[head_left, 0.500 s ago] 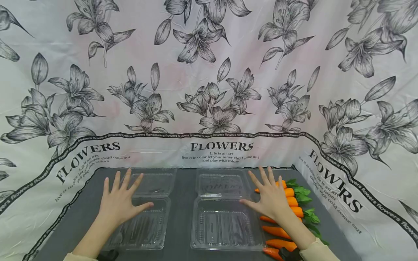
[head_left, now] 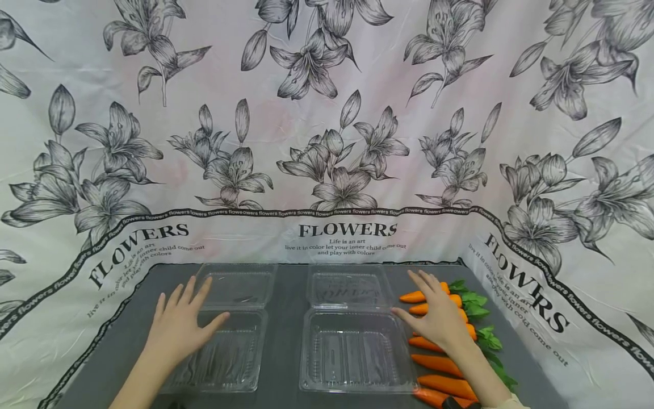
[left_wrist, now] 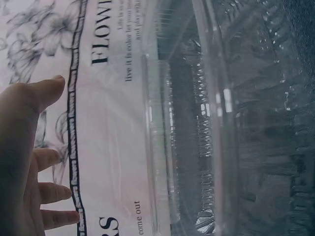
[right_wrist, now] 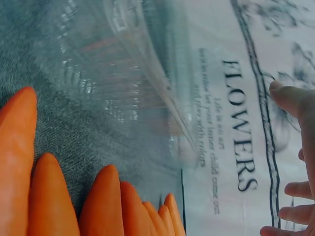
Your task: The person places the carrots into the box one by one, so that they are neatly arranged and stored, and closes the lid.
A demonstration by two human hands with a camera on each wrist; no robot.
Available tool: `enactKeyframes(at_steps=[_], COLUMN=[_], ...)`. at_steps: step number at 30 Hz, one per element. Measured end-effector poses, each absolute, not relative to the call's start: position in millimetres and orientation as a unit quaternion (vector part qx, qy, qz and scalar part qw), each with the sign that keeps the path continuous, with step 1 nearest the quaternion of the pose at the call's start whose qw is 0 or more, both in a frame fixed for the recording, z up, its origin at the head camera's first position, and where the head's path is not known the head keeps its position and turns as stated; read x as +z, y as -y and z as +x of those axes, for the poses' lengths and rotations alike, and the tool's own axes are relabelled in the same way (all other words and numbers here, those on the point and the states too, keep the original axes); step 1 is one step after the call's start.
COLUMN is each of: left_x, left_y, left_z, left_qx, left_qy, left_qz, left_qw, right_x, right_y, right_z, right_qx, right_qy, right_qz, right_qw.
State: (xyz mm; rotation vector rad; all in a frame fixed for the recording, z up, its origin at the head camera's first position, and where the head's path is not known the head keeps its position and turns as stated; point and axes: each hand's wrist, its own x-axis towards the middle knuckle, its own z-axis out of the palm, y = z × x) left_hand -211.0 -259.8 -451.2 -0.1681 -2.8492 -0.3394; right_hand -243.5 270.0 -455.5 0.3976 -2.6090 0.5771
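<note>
My left hand (head_left: 176, 329) hovers over the left clear plastic container (head_left: 230, 352), fingers spread and holding nothing. In the left wrist view its thumb and fingers (left_wrist: 54, 191) stand apart, with the container's clear wall beyond. The right hand (head_left: 436, 312) is held over a row of orange carrots (head_left: 434, 363) with green leafy tops, its fingers loosely extended and nothing in them. Its thumb points toward the right clear plastic container (head_left: 352, 358). Pointed carrot tips (right_wrist: 101, 201) line the lower edge of the right wrist view. Part of the carrot row is hidden behind the right hand and forearm.
Both containers lie with their lids folded back, the left lid (head_left: 235, 287) and right lid (head_left: 347, 287) toward the rear. They rest on a dark grey table (head_left: 283, 341). A white curtain (head_left: 337, 170) printed with flowers and lettering encloses the back and sides.
Both hands have drawn back and their spread fingers have relaxed. The left has shifted slightly left and down, the right slightly right. The containers and carrots have stayed in place.
</note>
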Motion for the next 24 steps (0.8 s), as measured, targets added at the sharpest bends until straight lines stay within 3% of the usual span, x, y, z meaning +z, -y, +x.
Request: enactKeyframes(at_steps=[4,14,24], left_x=[-450,-460,-475], left_y=[266,287,309], left_z=[-203,-183,-165], left_qx=[-0.143,-0.176,-0.213], left_qy=[0.98,0.97,0.965], left_qz=[-0.049,-0.028,0.014], left_qw=[0.132,0.165,0.15], right_x=[-456,-469,-471], right_y=[-281,-298,-317], right_z=[-231,-209,-185], right_qx=[0.226,0.265,0.288], right_qy=[0.94,0.942,0.933], right_qz=[0.119,0.071,0.015], right_qw=[0.229,0.192,0.218])
